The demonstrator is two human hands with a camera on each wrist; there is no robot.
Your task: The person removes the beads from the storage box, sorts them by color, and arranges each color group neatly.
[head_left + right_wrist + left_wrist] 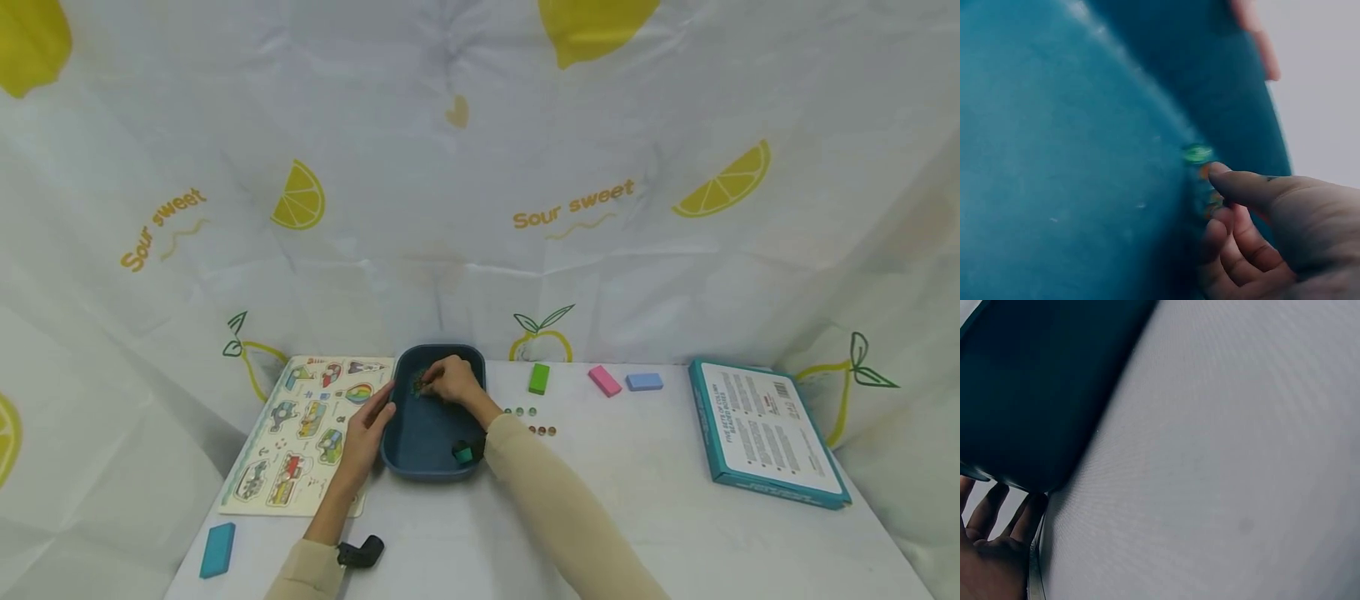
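Observation:
Inside the dark blue tray (431,442), my right hand (453,382) reaches to the far left part, where small green and orange glass marbles (418,383) lie together. In the right wrist view, thumb and fingers curl around an orange marble (1215,197), with a green marble (1197,153) just beyond the thumb tip. The fingers partly hide the other marbles. My left hand (367,429) rests against the tray's left side; in the left wrist view its extended fingers (986,511) touch the tray's lower edge.
Rows of green marbles (532,412) and orange marbles (552,431) lie right of the tray. Behind them are green (538,379), pink (604,381) and blue blocks (644,382). A picture puzzle board (255,467), teal block (217,550) and teal box (772,433) flank them.

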